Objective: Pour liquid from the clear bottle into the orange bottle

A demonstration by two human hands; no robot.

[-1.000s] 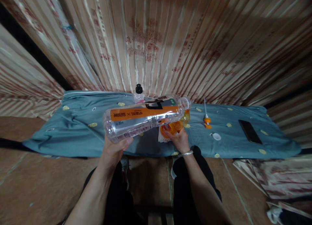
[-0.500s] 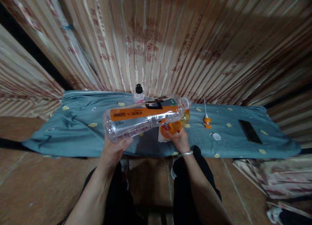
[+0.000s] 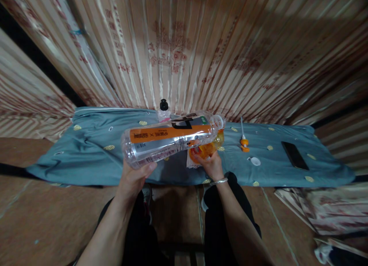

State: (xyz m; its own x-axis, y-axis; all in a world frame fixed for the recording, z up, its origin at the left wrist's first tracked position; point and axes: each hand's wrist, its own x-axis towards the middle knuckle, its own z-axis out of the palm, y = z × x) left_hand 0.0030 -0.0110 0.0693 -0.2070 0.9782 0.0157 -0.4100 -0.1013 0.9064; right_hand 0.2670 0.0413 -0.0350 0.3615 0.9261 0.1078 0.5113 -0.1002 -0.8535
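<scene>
My left hand (image 3: 136, 177) is closed round the base end of a large clear plastic bottle (image 3: 169, 137) with an orange and silver label. The bottle lies tilted in the air, its uncapped neck pointing right. With my right hand (image 3: 212, 165) I grip a smaller bottle of orange liquid (image 3: 201, 150), just under the clear bottle's neck end. The clear bottle's mouth covers the top of the orange one, so I cannot tell whether they touch. Something white, like folded tissue (image 3: 192, 163), shows beneath the orange bottle.
On the blue-green cloth (image 3: 92, 154) stands a small bottle with a black cap (image 3: 163, 105) behind the clear bottle. To the right lie an orange pump top with its tube (image 3: 244, 143), a white cap (image 3: 255, 161) and a dark phone (image 3: 294, 155). A patterned curtain (image 3: 184, 66) hangs behind.
</scene>
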